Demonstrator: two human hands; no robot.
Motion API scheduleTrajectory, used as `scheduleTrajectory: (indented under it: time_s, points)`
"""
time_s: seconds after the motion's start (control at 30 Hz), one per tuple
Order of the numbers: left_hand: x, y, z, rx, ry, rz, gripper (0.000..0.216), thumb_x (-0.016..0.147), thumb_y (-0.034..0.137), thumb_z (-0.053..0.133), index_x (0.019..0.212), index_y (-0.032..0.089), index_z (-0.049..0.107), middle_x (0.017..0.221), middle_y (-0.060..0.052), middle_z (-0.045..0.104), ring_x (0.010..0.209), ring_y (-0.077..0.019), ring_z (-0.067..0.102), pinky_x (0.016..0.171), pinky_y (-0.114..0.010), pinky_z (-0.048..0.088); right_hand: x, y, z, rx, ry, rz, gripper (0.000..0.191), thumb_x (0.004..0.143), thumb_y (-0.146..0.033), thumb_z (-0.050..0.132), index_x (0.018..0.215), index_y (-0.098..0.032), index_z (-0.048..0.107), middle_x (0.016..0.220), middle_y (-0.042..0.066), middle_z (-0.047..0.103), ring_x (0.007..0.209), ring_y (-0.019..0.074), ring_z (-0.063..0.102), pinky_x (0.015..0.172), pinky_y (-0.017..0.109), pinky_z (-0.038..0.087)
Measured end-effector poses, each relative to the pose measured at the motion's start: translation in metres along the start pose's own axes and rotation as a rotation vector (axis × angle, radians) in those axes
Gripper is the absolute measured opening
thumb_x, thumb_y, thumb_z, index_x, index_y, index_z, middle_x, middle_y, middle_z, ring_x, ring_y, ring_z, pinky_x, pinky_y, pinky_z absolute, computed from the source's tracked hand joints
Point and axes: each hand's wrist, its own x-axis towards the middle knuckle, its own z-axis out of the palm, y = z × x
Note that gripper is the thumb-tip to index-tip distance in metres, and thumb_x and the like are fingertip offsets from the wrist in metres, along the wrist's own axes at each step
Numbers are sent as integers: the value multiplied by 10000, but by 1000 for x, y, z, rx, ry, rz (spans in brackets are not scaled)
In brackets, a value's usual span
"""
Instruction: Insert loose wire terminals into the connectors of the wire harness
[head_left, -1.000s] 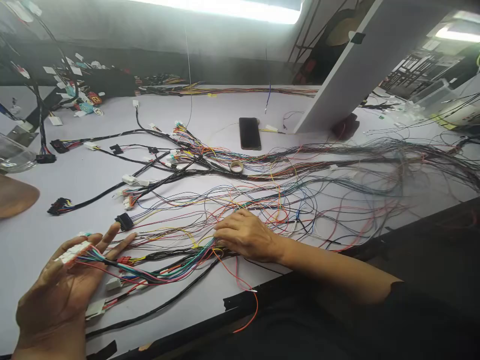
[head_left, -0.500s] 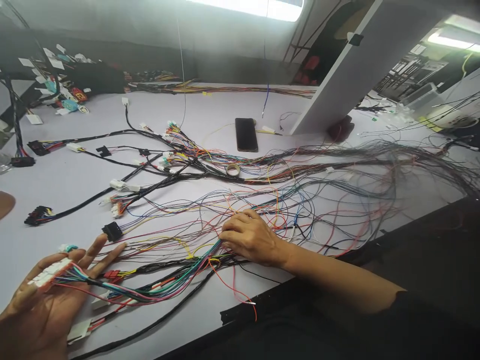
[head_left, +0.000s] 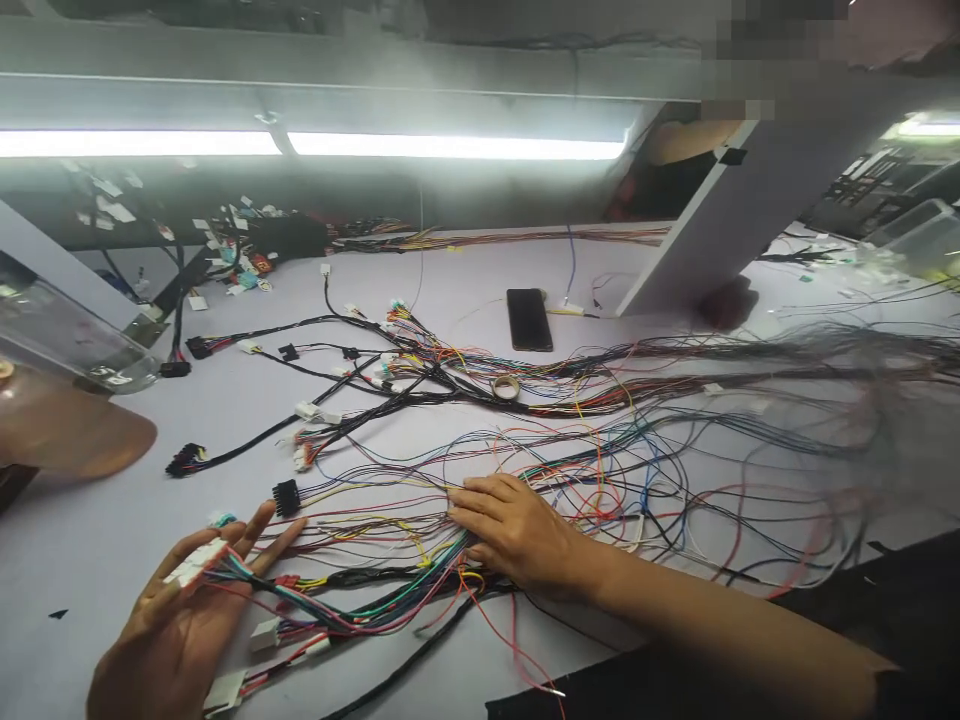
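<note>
Two fluorescent tubes (head_left: 456, 147) glow end to end above a white tabletop (head_left: 90, 520); a pale panel (head_left: 757, 200) rises slanting at right.

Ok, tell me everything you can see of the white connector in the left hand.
The white connector is a blocky housing that looks like hard plastic, with an orange-red edge on its wire side. Thin wires, among them green, blue and pink ones, leave that edge and run toward the right hand. It sits tilted, held by the left hand above the table.
</note>
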Motion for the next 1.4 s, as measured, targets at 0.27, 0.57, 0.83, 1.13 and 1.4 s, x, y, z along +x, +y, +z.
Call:
scheduleTrajectory:
  time_s: [0.27,0.57,0.83,1.13,1.4]
  points:
    - [-9,5,17,-4,51,66,487,388,344,923,790,195,692,819,-28,685,959,-287,640,826,-433,613,-4,-3,-3,84,83,-41,281,977,-252,516,1240,-185,587,1270,63,637,1204,238,544,975,436,469]
    - [-8,4,10,-22,41,123,513,486,343,904,927,170,706,1008,-56,688,874,-193,648,820,-284,595,-11,-2,-3,235,150,-106,153,973,-206,509,1071,-190,627,1055,61,708,1023,182,632,888,380,490]
    - [-7,8,12,-9,44,171,518,473,361,905,922,198,705,996,-22,686,861,-176,630,802,-250,602,-9,-1,-5,192,227,-77,177,974,-224,518,1105,-172,626,1098,83,690,1049,174,631,900,352,503]
    - [-6,6,14,-19,2,185,530,495,370,899,956,194,707,1042,-17,694,881,-151,635,850,-232,580,28,0,-12,35,154,27,304,981,-286,521,1251,-164,593,1322,112,586,1235,240,538,1015,433,475]
    - [-8,2,9,-95,-5,194,608,469,359,944,1003,180,715,1091,-75,699,896,-164,675,857,-245,577,21,-16,10,15,-50,-76,294,981,-309,519,1228,-190,623,1307,78,607,1242,268,522,1017,470,453]
